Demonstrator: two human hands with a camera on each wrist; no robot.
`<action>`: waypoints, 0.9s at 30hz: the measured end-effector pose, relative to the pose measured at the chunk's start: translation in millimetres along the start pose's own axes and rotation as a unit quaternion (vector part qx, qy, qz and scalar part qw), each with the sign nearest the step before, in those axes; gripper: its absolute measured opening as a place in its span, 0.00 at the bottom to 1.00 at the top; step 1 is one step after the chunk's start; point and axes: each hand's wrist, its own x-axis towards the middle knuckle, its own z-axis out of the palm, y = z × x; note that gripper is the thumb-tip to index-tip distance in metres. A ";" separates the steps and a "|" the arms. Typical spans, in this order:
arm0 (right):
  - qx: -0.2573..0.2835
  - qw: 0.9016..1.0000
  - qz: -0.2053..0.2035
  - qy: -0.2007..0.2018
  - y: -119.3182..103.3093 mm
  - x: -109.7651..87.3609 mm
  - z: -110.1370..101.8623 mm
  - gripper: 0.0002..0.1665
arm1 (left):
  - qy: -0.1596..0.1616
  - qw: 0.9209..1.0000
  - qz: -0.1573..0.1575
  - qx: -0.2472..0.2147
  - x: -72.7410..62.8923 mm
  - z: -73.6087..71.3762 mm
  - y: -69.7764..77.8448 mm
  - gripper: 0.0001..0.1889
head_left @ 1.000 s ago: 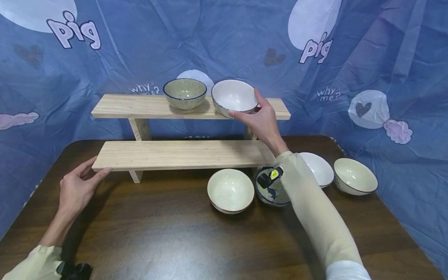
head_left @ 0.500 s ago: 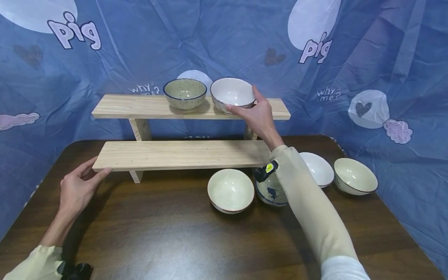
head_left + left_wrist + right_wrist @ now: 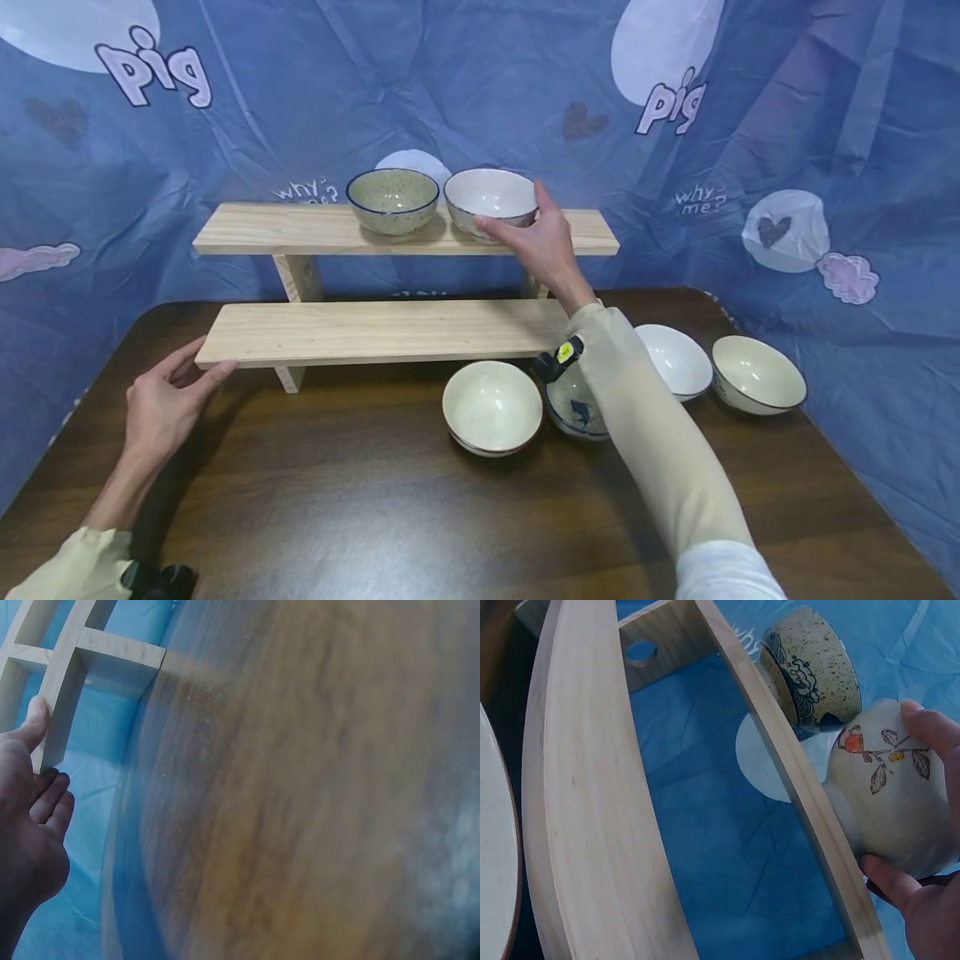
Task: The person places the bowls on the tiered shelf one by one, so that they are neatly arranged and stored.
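My right hand (image 3: pixel 542 246) grips a white bowl (image 3: pixel 489 196) by its right side, thumb at the front and a finger at the rim. Its outside bears a painted branch with a red spot, seen on the bowl (image 3: pixel 889 787) in the right wrist view. It stands on the upper shelf (image 3: pixel 277 227), close beside a speckled bowl (image 3: pixel 393 200) with a blue rim. At the left end of the lower shelf (image 3: pixel 375 332), my left hand (image 3: pixel 161 400) holds the board's corner between thumb and fingers, as the left hand (image 3: pixel 34 802) shows in the left wrist view.
On the dark wooden table (image 3: pixel 360 500) stand a cream bowl (image 3: pixel 492 408), a bowl with a blue fish (image 3: pixel 576 410) partly behind the right sleeve, a white bowl (image 3: pixel 677 360) and another cream bowl (image 3: pixel 759 375). A blue printed cloth (image 3: pixel 480 92) hangs behind.
My right hand has shifted the white bowl slightly left, nearer to the speckled bowl, and its tilt has levelled out. The left hand keeps its place at the lower shelf.
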 end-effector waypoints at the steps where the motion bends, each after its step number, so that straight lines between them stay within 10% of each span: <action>1: 0.000 1.000 0.001 -0.002 -0.3 0.0 0.3 0.66 | 0.000 1.000 0.000 0.001 0.1 0.0 -0.2 0.37; 19: -0.052 0.998 -0.014 -0.011 -3.9 -13.9 -5.6 0.68 | 0.002 1.000 -0.004 -0.004 0.2 0.8 -0.8 0.36; 27: 0.015 0.999 -0.043 0.025 4.7 -37.5 -17.1 0.61 | 0.006 1.000 -0.003 -0.004 -0.2 1.4 -1.6 0.36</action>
